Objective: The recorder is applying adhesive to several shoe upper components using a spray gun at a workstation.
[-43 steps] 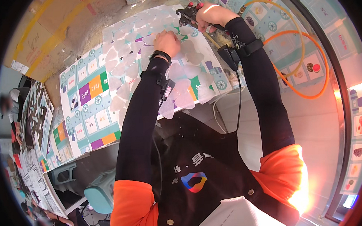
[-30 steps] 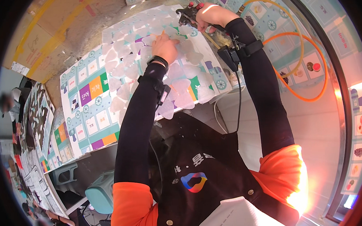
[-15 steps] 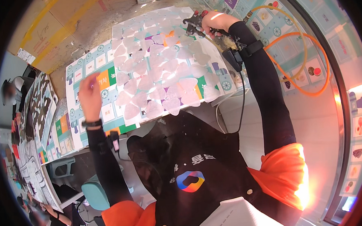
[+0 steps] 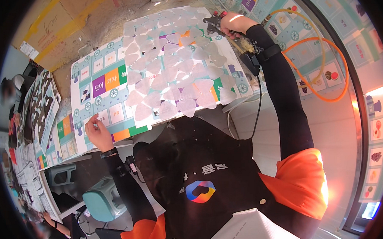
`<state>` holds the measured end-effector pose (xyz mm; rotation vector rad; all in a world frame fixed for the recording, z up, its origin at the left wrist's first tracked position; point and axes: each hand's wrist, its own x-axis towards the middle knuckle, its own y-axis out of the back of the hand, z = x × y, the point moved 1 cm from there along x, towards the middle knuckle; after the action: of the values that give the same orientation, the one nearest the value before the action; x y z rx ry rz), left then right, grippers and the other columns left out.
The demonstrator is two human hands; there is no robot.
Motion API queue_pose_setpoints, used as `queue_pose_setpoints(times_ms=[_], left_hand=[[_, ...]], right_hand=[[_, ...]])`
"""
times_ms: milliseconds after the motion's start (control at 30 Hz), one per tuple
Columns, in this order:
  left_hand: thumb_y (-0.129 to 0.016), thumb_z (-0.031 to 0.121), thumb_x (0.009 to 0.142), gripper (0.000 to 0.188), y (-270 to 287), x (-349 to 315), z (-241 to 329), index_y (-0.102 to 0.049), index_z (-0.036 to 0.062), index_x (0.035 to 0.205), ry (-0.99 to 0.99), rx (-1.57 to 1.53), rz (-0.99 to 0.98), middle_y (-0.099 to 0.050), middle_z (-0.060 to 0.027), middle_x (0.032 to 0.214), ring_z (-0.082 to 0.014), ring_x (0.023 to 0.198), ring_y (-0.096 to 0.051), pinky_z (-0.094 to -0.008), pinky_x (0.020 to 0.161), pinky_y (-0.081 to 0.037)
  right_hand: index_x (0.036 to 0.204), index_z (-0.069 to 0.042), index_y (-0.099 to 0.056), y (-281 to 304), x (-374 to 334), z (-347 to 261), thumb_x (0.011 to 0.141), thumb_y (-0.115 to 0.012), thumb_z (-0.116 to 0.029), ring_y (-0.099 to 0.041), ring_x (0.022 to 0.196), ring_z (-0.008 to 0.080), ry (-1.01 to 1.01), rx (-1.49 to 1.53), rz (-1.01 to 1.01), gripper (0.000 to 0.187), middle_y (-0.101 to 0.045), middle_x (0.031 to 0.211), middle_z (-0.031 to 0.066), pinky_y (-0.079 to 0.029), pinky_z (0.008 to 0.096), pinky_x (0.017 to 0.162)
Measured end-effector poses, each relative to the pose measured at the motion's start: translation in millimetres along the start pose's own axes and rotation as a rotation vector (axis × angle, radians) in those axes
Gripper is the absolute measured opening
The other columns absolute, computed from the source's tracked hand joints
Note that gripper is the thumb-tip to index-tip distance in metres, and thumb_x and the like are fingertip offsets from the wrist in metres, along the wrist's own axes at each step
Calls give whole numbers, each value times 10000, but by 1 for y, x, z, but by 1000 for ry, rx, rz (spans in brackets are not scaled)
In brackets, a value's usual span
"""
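Observation:
My right hand (image 4: 234, 23) is closed around a black spray gun (image 4: 214, 23) with red knobs, at the far right corner of the sheets. My left hand (image 4: 99, 134) hovers at the near left edge of a printed board (image 4: 81, 77), its fingers loosely bent and apart, with nothing visible in them. A sheet covered in pale, translucent petal-like shapes (image 4: 168, 71) lies over the printed board, between my hands. Coloured blocks and teal wheel prints show around and through the shapes.
An orange hose (image 4: 346, 70) loops at the right beside a printed wall panel (image 4: 307, 42). A brown cardboard box (image 4: 46, 32) stands at the far left. Under the table's left side is a teal stool (image 4: 99, 204). Other people (image 4: 17, 86) are at the left edge.
My left hand has come down toward me from the coloured blocks to the near edge of the board. My right hand and the spray gun have shifted little in the picture.

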<state>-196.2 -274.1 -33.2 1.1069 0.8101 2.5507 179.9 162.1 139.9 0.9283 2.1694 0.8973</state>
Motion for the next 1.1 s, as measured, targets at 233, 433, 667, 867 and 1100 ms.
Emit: queue_pose_setpoints(times_ms=[233, 433, 667, 867, 1100], left_hand=[[-573, 45, 922, 187, -2, 5, 15, -723, 66, 1032, -1, 58, 5, -627, -48, 930, -214, 762, -525, -352, 700, -447], [-573, 47, 924, 180, -6, 0, 13, -716, 64, 1032, 38, -26, 32, -624, -54, 929, -212, 768, -540, -350, 701, -457], [-579, 35, 920, 183, -7, 0, 8, -712, 50, 1044, 48, -94, 33, -610, -65, 913, -211, 736, -534, -347, 674, -460], [-578, 27, 915, 187, -8, -1, 6, -712, 46, 1044, 33, -100, 29, -621, -67, 924, -206, 748, -539, -345, 678, -466], [-577, 21, 908, 202, -8, -1, 8, -710, 43, 1058, 9, -61, 5, -636, -70, 948, -213, 777, -559, -336, 681, -478]], right_hand=[[687, 9, -709, 3, -16, -14, 704, -601, -112, -626, 607, 190, -63, -14, -88, 164, -693, 752, 83, -436, 325, 455], [783, 89, -688, 22, 9, -5, 695, -644, -24, -629, 540, 185, -40, -35, 44, 150, -711, 747, 146, -471, 328, 460], [645, 69, -628, 20, 41, 20, 601, -637, -19, -563, 547, 224, -129, -42, 80, 99, -700, 914, 122, -449, 350, 434], [607, 70, -599, 21, 31, 7, 579, -622, -38, -563, 525, 218, -153, -59, -28, 114, -712, 961, 115, -414, 348, 418], [598, 69, -585, 19, 37, 11, 580, -610, -53, -566, 481, 233, -130, -46, 78, 126, -721, 957, 111, -415, 356, 423]])
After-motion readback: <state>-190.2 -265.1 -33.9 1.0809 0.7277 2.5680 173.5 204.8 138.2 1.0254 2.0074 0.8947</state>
